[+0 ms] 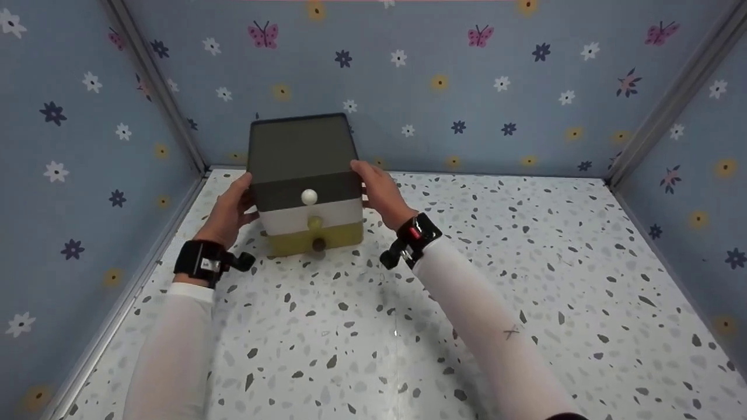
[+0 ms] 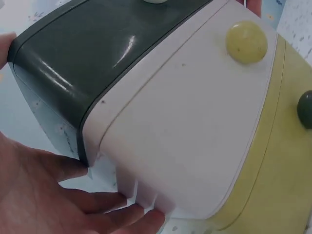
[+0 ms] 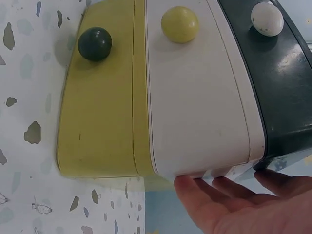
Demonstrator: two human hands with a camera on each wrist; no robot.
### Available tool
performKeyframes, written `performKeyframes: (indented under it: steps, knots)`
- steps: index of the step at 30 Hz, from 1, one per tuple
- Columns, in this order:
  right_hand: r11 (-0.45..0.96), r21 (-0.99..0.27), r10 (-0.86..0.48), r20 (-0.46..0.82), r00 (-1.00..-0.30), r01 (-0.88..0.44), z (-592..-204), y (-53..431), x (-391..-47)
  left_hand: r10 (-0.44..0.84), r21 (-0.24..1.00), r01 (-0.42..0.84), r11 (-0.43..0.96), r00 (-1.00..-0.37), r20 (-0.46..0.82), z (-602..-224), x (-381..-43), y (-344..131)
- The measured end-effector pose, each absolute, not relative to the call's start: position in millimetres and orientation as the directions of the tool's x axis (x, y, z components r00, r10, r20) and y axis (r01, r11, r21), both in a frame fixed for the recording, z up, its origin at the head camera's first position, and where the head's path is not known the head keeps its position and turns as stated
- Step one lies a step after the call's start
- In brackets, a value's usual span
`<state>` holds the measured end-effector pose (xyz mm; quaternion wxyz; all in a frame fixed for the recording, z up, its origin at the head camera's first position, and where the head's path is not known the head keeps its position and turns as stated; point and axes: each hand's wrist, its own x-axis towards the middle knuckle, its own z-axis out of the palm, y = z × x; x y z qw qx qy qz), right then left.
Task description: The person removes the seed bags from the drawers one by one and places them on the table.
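A small three-tier drawer box (image 1: pixel 300 149) stands at the back left, close to the wall. Its top tier is dark green with a white knob (image 1: pixel 309 197), the middle one white with a yellow knob (image 2: pixel 246 42), the lowest yellow with a dark green knob (image 3: pixel 95 44). My left hand (image 1: pixel 226 213) holds the box by its left side, thumb up at the top edge and fingertips against the white and green tiers. On the opposite side my right hand (image 1: pixel 384 191) grips it the same way, its fingers along the side wall in the right wrist view. All drawers look closed.
The speckled white tabletop (image 1: pixel 525 280) spreads in front and to the right. Flower-patterned panels rise at the back (image 1: pixel 408 87), the left (image 1: pixel 76 192) and the right (image 1: pixel 694 181), with metal strips (image 1: pixel 154 76) at the corners.
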<state>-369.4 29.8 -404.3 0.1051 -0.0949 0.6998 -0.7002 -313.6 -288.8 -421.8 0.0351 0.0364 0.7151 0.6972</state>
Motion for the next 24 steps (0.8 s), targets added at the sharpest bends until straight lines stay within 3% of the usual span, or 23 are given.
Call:
performKeyframes:
  steps: [13,24]
  knots:
    - [0.021,-1.0,-0.227,0.002,-0.974,-0.007,-407.8,71.0,-351.1,0.053,0.992,0.068,0.103,-0.997,0.063,-426.1,-316.0,-237.2]
    - [-0.024,-0.998,-0.18,0.064,-0.982,-0.061,-411.2,72.3,-349.1,0.047,0.993,0.086,0.079,-0.996,0.082,-428.6,-327.1,-233.8]
